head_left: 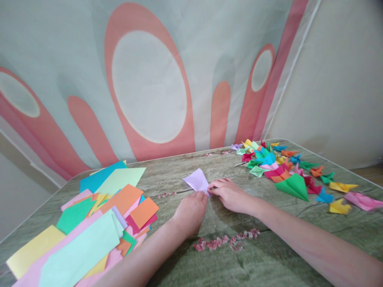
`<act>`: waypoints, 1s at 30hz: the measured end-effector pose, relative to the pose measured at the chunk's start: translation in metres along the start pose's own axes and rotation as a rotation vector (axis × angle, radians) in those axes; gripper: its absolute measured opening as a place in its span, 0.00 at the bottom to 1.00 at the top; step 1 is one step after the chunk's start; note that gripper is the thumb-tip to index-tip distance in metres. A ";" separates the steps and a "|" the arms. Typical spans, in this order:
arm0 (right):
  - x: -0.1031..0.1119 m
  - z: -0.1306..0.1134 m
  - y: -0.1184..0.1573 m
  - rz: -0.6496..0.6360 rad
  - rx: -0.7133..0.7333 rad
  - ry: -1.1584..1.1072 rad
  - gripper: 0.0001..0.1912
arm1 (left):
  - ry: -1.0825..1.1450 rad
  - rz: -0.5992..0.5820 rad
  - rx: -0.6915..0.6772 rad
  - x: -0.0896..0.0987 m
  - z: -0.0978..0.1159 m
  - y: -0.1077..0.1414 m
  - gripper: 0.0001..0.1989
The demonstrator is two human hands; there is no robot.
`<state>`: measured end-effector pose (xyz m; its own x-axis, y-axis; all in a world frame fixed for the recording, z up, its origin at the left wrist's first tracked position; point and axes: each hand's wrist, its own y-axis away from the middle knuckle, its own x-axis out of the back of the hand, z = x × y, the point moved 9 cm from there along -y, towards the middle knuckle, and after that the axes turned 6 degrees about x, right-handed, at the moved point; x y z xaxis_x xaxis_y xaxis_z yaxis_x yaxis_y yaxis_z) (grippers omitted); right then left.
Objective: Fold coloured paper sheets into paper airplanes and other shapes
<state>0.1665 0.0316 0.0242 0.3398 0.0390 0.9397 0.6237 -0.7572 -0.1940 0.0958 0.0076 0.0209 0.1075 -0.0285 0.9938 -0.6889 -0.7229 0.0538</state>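
Left hand [191, 210] and right hand [232, 195] pinch partly folded lilac paper [197, 180]; folded papers [291, 187] line the tabletop's [176, 255] right edge, flat sheets [82, 243] its left.

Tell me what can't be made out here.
In the head view:
Purple paper, near end: hidden by left hand and right hand.
Paper pile, lower sheets: covered by upper ones.
Far folded pieces: overlapping, too small to count.
Table, near edge: cut off by picture's bottom.

Prob. a home rm, craft use; wood-look table [254, 261], printed backdrop [203, 40], plain wall [338, 87], colored paper [80, 247].
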 end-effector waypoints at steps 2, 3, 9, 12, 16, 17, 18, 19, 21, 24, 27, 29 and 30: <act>0.000 0.000 0.000 -0.008 -0.002 0.005 0.22 | -0.010 0.007 0.007 -0.001 0.001 0.000 0.21; 0.000 0.000 0.001 -0.008 -0.001 0.007 0.22 | -0.014 0.012 0.013 -0.001 0.001 0.000 0.21; 0.000 -0.001 0.001 0.006 0.014 0.007 0.21 | -0.038 0.018 0.019 -0.002 0.003 0.000 0.21; -0.001 -0.001 0.000 0.009 0.016 0.007 0.21 | -0.047 0.023 0.017 -0.002 0.004 -0.001 0.20; -0.001 0.000 0.000 0.007 0.017 0.008 0.20 | -0.053 0.038 0.011 -0.001 0.004 -0.001 0.19; -0.001 0.000 0.000 0.005 0.016 0.008 0.20 | -0.055 0.039 0.012 0.000 0.005 -0.001 0.19; -0.001 0.000 0.000 0.003 0.014 0.007 0.19 | -0.058 0.041 0.014 0.000 0.005 -0.001 0.18; -0.001 -0.001 0.000 0.003 0.013 0.008 0.19 | -0.062 0.043 0.017 0.000 0.005 -0.002 0.18; -0.001 -0.001 0.000 0.005 0.015 0.010 0.18 | -0.071 0.049 0.022 0.001 0.006 -0.002 0.18; -0.001 -0.003 0.000 -0.001 0.016 0.021 0.18 | -0.082 0.056 0.024 0.001 0.007 -0.003 0.18; -0.002 -0.003 0.000 -0.019 0.012 0.036 0.19 | -0.092 0.045 0.028 0.000 0.008 -0.003 0.18; -0.002 -0.004 -0.001 -0.025 0.014 0.049 0.18 | -0.099 0.038 0.030 0.000 0.008 -0.004 0.18; -0.002 -0.004 -0.001 -0.027 0.016 0.056 0.18 | -0.104 0.037 0.029 0.000 0.008 -0.004 0.18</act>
<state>0.1622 0.0292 0.0234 0.2831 0.0222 0.9588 0.6432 -0.7459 -0.1727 0.1042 0.0047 0.0199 0.1575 -0.1259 0.9795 -0.6726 -0.7399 0.0131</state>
